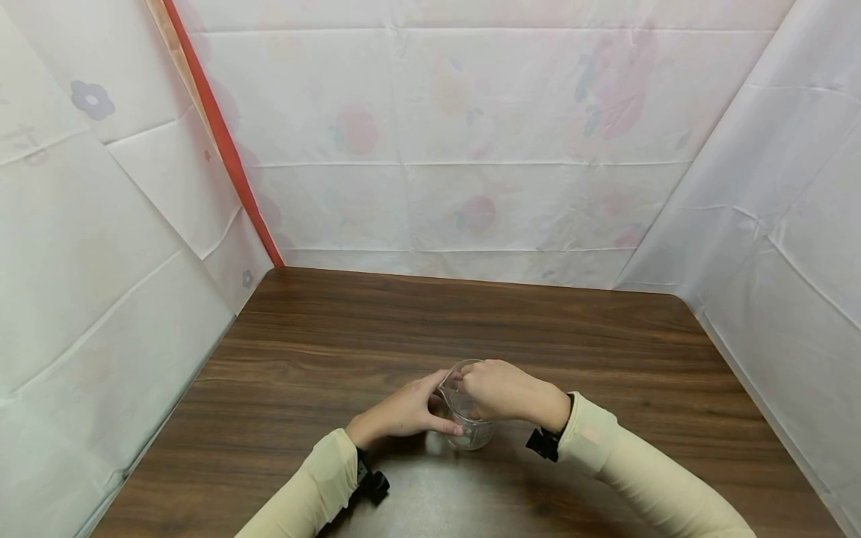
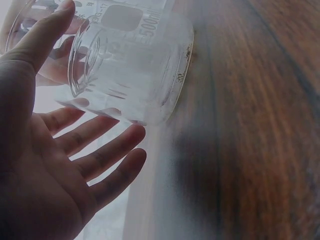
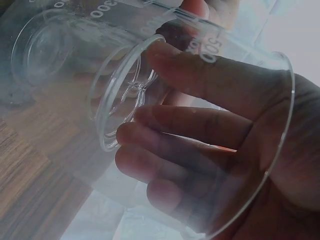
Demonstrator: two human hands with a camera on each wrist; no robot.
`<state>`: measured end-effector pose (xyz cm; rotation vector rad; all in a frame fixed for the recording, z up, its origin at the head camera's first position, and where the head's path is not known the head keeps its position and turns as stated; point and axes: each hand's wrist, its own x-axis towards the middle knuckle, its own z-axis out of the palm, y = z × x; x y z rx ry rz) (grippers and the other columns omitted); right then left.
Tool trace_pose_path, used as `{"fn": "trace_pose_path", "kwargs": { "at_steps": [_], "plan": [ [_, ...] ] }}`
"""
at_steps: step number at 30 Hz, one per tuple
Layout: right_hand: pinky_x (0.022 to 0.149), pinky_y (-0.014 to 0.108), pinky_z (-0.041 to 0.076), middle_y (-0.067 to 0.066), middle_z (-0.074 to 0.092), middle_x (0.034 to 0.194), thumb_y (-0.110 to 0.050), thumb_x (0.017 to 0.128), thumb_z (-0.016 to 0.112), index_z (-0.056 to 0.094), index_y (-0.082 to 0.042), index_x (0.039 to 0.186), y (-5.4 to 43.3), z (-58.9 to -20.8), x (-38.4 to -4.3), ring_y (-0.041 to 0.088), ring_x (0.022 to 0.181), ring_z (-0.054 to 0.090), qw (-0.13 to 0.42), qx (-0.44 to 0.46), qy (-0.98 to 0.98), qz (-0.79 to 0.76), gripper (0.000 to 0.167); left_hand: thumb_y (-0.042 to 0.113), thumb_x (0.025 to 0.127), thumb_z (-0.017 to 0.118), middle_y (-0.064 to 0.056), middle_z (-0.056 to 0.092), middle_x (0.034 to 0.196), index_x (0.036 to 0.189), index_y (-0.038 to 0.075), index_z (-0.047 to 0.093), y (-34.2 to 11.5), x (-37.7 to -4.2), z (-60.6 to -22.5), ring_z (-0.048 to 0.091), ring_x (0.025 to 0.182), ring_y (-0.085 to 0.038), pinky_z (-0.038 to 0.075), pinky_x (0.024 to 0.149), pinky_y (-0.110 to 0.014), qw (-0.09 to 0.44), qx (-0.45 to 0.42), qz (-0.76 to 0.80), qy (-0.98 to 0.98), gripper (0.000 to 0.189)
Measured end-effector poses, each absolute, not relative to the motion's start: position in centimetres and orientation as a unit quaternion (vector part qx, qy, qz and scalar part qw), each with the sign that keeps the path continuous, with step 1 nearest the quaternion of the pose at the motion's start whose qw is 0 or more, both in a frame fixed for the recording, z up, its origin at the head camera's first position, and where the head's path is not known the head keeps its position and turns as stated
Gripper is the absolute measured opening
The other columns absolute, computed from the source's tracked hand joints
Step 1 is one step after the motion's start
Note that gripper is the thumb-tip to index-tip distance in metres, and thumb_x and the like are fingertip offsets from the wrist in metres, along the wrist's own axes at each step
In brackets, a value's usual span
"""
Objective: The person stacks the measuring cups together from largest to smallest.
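A large clear glass beaker [image 1: 473, 439] with white 500 ml markings stands on the table between the hands. My left hand [image 1: 403, 412] holds it from the left, thumb low on the near side and fingers toward the far side. Through the glass, a smaller clear beaker [image 3: 106, 122] shows inside the large one, its rim and spout visible. My right hand [image 1: 507, 392] reaches down through the large beaker's mouth. In the right wrist view its thumb and fingers pinch the small beaker's rim. The left wrist view shows the left fingertips [image 2: 135, 134] against the large beaker's side.
The brown wood-grain table [image 1: 323, 321] extends around the beakers. Pale printed sheets [image 1: 430, 134] hang behind and at both sides, with a red strip [image 1: 229, 153] at the back left corner. A black wrist camera [image 1: 371, 482] hangs below the left wrist.
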<state>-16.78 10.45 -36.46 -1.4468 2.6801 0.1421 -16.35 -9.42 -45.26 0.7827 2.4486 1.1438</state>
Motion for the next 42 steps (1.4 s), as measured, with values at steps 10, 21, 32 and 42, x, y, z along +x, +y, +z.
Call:
{"fn": "trace_pose_path", "kwargs": {
  "at_steps": [10, 21, 32, 42],
  "plan": [
    [0.09, 0.034, 0.055, 0.008, 0.069, 0.122, -0.025, 0.081, 0.078, 0.075, -0.008, 0.105, 10.36, -36.37, -16.76, 0.021, 0.108, 0.067, 0.064, -0.465, 0.881, 0.049, 0.029, 0.056, 0.079, 0.074, 0.006, 0.052, 0.141, 0.15, 0.025, 0.033, -9.36, -16.41, -45.26, 0.058, 0.116, -0.014, 0.048, 0.097, -0.035, 0.159, 0.277, 0.397, 0.86, 0.088],
    [0.09, 0.033, 0.055, 0.008, 0.069, 0.121, -0.022, 0.081, 0.078, 0.075, -0.008, 0.103, 10.43, -36.56, -16.71, 0.02, 0.108, 0.067, 0.056, -0.48, 0.875, 0.042, 0.027, 0.056, 0.079, 0.074, 0.006, 0.053, 0.14, 0.151, 0.026, 0.03, -9.41, -16.33, -45.26, 0.058, 0.117, -0.014, 0.049, 0.097, -0.035, 0.165, 0.279, 0.402, 0.857, 0.09],
    [0.091, 0.034, 0.054, 0.006, 0.069, 0.121, -0.021, 0.082, 0.077, 0.074, -0.008, 0.107, 10.46, -36.51, -16.8, 0.021, 0.11, 0.066, 0.06, -0.487, 0.871, 0.02, 0.028, 0.055, 0.08, 0.074, 0.006, 0.05, 0.144, 0.153, 0.026, 0.027, -9.41, -16.34, -45.2, 0.057, 0.12, -0.015, 0.049, 0.098, -0.035, 0.172, 0.281, 0.406, 0.852, 0.091],
    [0.091, 0.034, 0.054, 0.005, 0.069, 0.12, -0.024, 0.086, 0.073, 0.072, -0.01, 0.112, 10.73, -36.23, -16.96, 0.02, 0.111, 0.065, 0.055, -0.505, 0.862, -0.008, 0.03, 0.055, 0.079, 0.074, 0.006, 0.05, 0.144, 0.153, 0.025, 0.028, -9.36, -16.36, -45.27, 0.056, 0.121, -0.015, 0.049, 0.098, -0.036, 0.165, 0.282, 0.402, 0.856, 0.092]
  ]
}}
